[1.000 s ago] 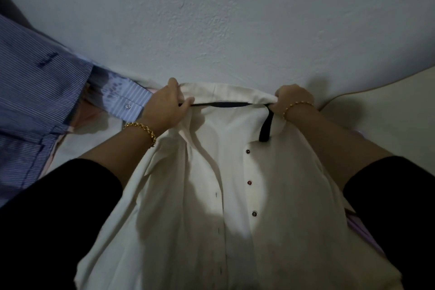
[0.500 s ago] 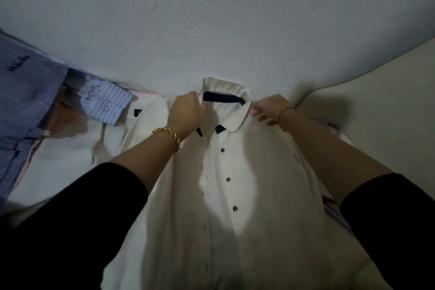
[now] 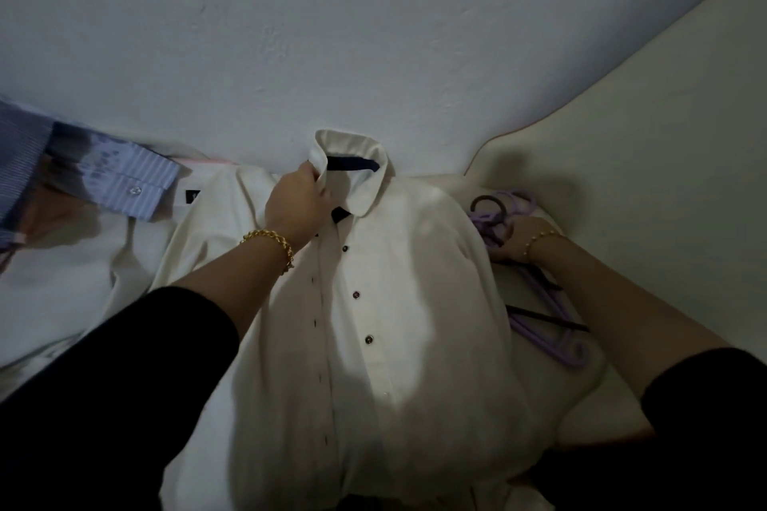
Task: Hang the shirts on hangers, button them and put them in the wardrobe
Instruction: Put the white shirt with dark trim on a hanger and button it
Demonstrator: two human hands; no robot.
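White dark-buttoned cloth shirt (image 3: 406,303), collar (image 3: 352,141) against the wall (image 3: 373,33), pinched there by left hand (image 3: 296,199); right hand (image 3: 519,237), formerly at collar, gripped lilac plastic hangers (image 3: 552,338) alongside.

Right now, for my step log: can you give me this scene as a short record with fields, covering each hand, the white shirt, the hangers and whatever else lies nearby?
left hand: grips the collar of the white shirt
right hand: holds the hangers near their hooks
white shirt: lies front up, visible buttons unfastened
hangers: purple and dark, bunched at the right of the shirt in view
striped blue shirt: at the left, cuff showing
behind: white wall
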